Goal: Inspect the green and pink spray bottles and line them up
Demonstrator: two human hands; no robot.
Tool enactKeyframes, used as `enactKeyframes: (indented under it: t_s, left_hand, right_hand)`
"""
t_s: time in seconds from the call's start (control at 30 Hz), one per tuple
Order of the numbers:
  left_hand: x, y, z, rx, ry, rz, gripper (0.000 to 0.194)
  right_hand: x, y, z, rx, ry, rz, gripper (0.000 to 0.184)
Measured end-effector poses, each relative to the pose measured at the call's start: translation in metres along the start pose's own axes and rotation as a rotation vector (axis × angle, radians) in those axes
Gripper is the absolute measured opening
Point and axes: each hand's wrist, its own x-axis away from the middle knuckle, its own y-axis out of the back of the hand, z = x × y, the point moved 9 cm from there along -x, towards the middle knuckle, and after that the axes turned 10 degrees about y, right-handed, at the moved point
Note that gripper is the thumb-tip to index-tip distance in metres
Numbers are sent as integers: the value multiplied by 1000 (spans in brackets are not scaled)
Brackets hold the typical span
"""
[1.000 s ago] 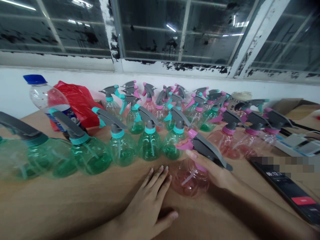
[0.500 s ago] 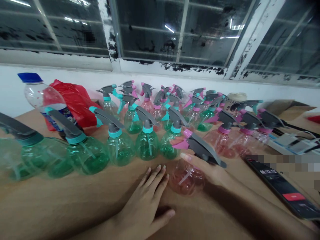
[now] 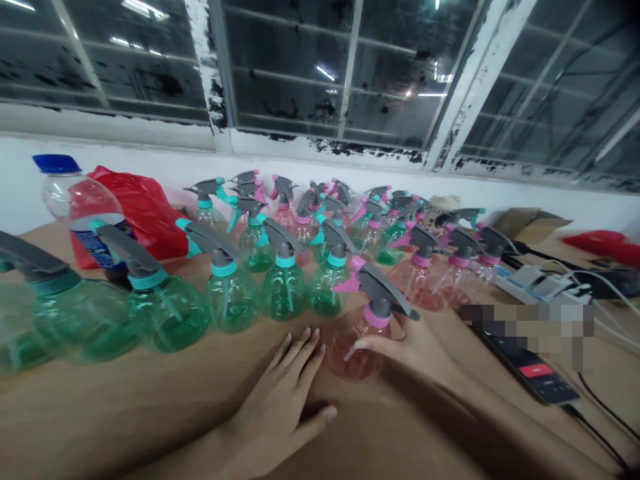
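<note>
On the table (image 3: 120,413), left hand (image 3: 277,403) lies flat; right hand (image 3: 413,347), now lower, grips nearest pink bottle (image 3: 376,316).

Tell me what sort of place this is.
Probably a small workshop or packing room, though I can't be certain. Rows of near-identical spray bottles stand on a wood-coloured table, a power strip lies at the right, and large dark windows have patchy, worn frames.

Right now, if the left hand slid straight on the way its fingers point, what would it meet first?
Probably the rightmost front-row green spray bottle, though the left hand might first brush the pink spray bottle beside its index finger; depth is unclear.
</note>
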Motion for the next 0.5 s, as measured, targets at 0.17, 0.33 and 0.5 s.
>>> enactKeyframes:
  t_s: [0.17,0.33,0.5]
  left_hand:
    - [-1,-2,1,-41,0,0,67]
    - [-4,-3,1,-60,3,16,68]
    - [-4,-1,1,-39,6,21,67]
  right_hand:
    - [25,7,-1,149,-52,-54,70]
    - [31,13,-2,225,-111,-72,55]
    - [29,36,-16,305,-135,-148,49]
